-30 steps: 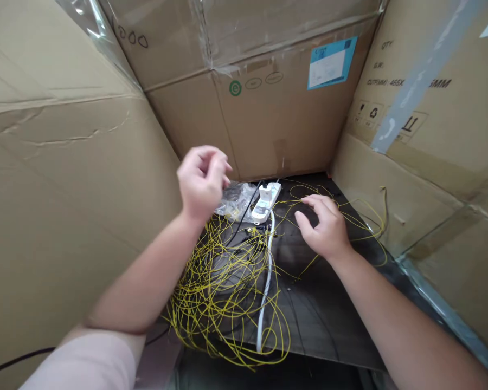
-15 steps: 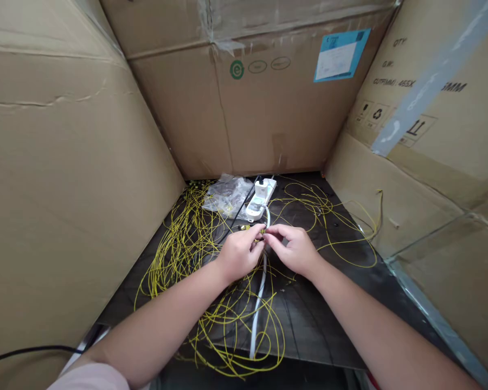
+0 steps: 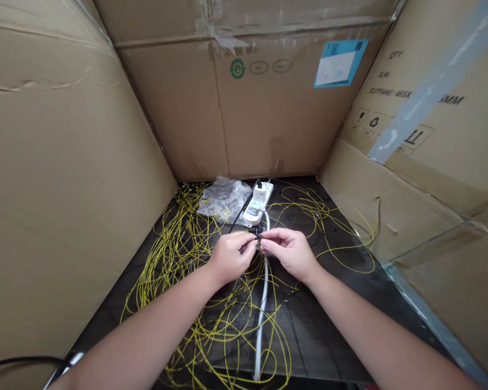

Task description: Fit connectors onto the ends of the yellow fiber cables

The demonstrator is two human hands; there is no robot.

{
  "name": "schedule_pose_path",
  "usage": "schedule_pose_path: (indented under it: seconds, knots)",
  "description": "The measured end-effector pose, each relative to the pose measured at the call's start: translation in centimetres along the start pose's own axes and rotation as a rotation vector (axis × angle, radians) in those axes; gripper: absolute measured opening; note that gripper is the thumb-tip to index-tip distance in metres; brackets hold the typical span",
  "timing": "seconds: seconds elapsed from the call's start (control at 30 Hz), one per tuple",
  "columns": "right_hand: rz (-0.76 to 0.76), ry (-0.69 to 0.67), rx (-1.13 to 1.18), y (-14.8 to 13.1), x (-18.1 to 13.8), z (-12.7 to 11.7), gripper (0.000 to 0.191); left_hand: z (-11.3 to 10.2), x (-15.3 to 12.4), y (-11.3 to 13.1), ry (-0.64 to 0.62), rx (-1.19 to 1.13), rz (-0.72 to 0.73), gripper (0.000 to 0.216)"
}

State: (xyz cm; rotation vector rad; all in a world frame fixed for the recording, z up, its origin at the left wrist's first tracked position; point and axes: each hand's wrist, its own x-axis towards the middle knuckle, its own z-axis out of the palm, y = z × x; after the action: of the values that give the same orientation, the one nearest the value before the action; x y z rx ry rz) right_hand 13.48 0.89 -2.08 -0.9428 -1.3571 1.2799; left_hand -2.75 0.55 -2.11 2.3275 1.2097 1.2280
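Note:
My left hand [image 3: 232, 257] and my right hand [image 3: 291, 252] meet fingertip to fingertip over the middle of the dark table. Both are closed in a pinch on a small dark part [image 3: 259, 236], too small to name exactly. My fingertips cover some of it. Thin yellow wires [image 3: 156, 260] lie in a loose tangle left of and below my hands. A white cable [image 3: 261, 319] runs under the fingers toward the table's front edge.
Beyond my hands a white power strip [image 3: 252, 214] holds a white plug [image 3: 261, 191]. A crumpled clear plastic bag [image 3: 223, 199] lies left of it. More yellow wire loops [image 3: 329, 227] spread at right. Cardboard walls [image 3: 268, 124] enclose the table on three sides.
Both hands still pinch together, with the fingers slightly shifted. The dark part between them shows more plainly; a yellowish piece seen by the left fingers is no longer visible. The view has shifted slightly.

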Motion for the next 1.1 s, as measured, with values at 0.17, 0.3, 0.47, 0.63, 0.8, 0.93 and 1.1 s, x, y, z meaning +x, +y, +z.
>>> schedule_pose_path:
  seconds: [0.17,0.3,0.47,0.63,0.8,0.93,1.1]
  knots:
    - [-0.314,0.1,-0.354,0.3,-0.1,0.3,0.005,-0.1,0.1,0.2,-0.02,0.044,-0.015,0.026]
    - [-0.532,0.059,-0.586,0.5,0.2,0.7,0.012,-0.2,0.2,0.3,-0.031,0.084,-0.069,0.033]
    - [-0.662,-0.032,-0.817,1.1,0.9,1.0,0.018,-0.2,0.2,-0.3,-0.003,0.13,-0.225,0.034]
    - [-0.631,-0.01,-0.902,1.9,2.0,0.5,0.017,-0.4,0.2,-1.4,0.03,0.123,-0.318,0.028]
    - [-0.588,-0.009,-0.952,2.3,2.4,0.0,0.018,-0.4,0.2,-1.5,0.006,0.093,-0.248,0.03]
    - [-0.601,0.057,-0.853,1.6,1.9,0.0,0.016,-0.5,0.2,-1.0,0.011,0.058,-0.189,0.027]
    - [-0.473,0.012,-0.663,0.2,1.0,0.3,0.014,-0.4,0.3,-0.3,0.042,-0.001,-0.085,0.017]
